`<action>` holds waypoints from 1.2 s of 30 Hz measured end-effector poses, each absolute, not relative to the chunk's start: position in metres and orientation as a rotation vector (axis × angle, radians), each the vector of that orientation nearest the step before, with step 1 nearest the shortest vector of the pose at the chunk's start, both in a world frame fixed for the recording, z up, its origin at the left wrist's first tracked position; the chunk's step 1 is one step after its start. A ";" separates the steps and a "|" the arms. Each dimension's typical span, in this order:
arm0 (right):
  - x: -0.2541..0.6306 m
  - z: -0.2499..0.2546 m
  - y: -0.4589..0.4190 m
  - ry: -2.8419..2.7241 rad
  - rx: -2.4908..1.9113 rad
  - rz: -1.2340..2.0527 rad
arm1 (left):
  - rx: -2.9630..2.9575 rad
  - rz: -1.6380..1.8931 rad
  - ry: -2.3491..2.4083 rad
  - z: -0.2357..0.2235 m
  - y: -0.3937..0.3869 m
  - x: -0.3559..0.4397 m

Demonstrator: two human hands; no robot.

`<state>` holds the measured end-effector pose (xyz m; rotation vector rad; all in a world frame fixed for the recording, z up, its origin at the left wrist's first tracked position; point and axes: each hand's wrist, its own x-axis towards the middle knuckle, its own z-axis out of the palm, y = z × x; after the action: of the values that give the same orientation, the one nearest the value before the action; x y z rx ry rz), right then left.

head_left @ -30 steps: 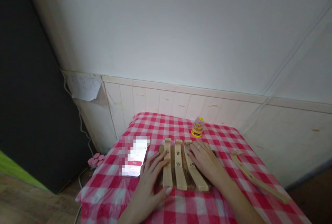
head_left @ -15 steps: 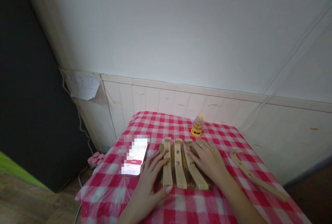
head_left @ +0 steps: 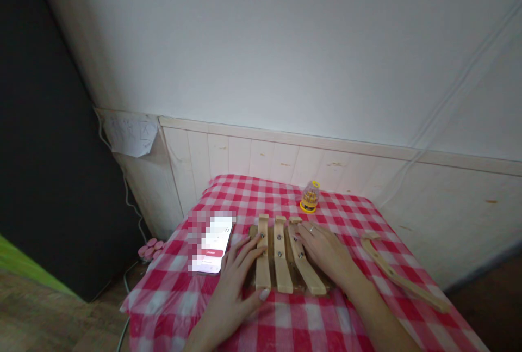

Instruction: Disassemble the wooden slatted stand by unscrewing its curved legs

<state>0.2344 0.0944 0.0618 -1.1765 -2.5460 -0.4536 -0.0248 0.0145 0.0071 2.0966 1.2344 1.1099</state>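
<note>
Three curved pale wooden strips, left [head_left: 263, 273], middle [head_left: 283, 276] and right [head_left: 312, 278], lie side by side on a darker brown board [head_left: 253, 230]. Two metal screws show on the middle strip, and others on its neighbours are partly hidden by fingers. My left hand [head_left: 236, 284] rests with spread fingers on the left strip's edge, its thumb near the close end. Over the far part of the right strip lies my right hand [head_left: 326, 248], fingers stretched and a ring on one. It covers the board's right side.
A loose curved wooden strip [head_left: 402, 281] lies to the right. Behind the board stands a clear, yellow-based bit holder [head_left: 310, 198]. A lit phone [head_left: 212, 254] lies left on the checked tablecloth [head_left: 244, 191]. The wall [head_left: 269, 159] borders the table's far side.
Both hands stay on the strips with hardly any movement. The view shifts very slightly, and the digits on the phone screen look different.
</note>
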 end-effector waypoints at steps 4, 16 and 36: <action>0.237 0.062 0.094 -2.587 -1.168 -0.374 | 2.096 1.110 1.216 0.006 0.016 -0.025; 0.238 0.074 0.090 -2.505 -1.134 -0.175 | 2.099 1.117 1.233 0.006 0.015 -0.025; 0.231 0.070 0.091 -2.527 -1.226 -0.235 | 2.092 1.110 1.247 0.004 0.015 -0.024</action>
<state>0.2314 0.0915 0.0697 -1.2255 -2.5272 -0.2347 -0.0245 0.0152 0.0039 2.0922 1.2469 1.1098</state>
